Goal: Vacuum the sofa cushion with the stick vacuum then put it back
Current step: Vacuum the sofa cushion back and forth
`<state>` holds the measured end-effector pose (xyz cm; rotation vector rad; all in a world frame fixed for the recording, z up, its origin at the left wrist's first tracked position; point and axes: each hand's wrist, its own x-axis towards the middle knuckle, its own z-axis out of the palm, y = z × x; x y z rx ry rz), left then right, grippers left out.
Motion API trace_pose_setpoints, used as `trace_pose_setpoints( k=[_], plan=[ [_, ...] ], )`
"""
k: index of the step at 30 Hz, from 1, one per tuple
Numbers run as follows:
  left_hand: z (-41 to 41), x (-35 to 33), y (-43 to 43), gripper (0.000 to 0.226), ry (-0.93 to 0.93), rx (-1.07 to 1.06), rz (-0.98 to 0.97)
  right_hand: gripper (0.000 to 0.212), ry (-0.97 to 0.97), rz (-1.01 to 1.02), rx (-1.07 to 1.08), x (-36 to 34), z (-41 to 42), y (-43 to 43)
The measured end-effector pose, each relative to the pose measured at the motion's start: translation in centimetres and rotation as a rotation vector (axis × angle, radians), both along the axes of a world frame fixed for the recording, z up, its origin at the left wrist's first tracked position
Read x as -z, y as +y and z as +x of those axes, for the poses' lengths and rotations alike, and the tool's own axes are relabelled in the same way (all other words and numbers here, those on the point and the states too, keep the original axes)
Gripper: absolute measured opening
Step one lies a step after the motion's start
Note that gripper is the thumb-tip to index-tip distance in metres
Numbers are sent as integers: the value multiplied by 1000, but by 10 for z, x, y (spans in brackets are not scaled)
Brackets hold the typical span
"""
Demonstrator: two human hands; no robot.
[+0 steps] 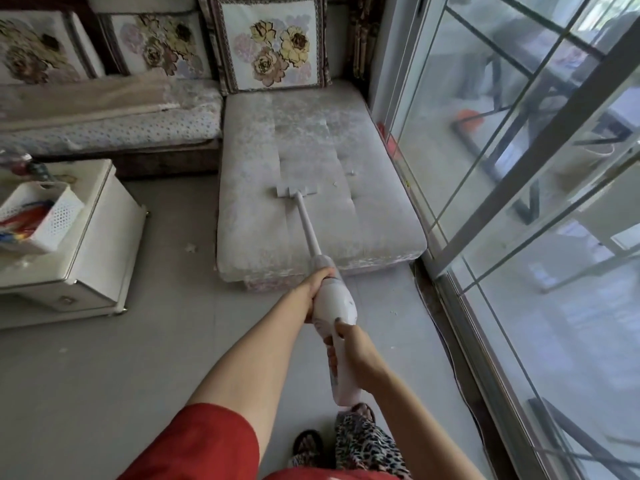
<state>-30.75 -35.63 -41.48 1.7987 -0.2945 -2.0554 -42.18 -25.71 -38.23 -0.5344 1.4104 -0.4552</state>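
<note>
A white stick vacuum [334, 299] runs from my hands up to the pale, patterned sofa cushion [363, 209]. Its flat head [294, 191] lies on the middle of the cushion, and the tube slants back toward me. My left hand [317, 284] grips the upper part of the vacuum body. Lower down, my right hand [349, 344] holds the handle end. A few small white crumbs [350, 173] lie on the cushion to the right of the head.
A floral pillow [273, 43] leans at the back of the cushion. A white cabinet [90, 244] with a white basket [41, 216] stands on the left. Glass sliding doors [502, 168] run along the right. A second sofa section [110, 119] lies at the back left. Grey floor surrounds my feet.
</note>
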Motion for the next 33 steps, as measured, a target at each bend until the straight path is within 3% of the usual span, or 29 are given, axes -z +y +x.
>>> trace_pose_setpoints(
  k=[24, 33],
  plan=[
    [-122, 24, 238, 43, -13, -59, 10, 31, 17, 5, 34, 0, -122, 248],
    [-149, 11, 258, 39, 4, -65, -92, 32, 51, -169, 115, -16, -141, 282]
  ],
)
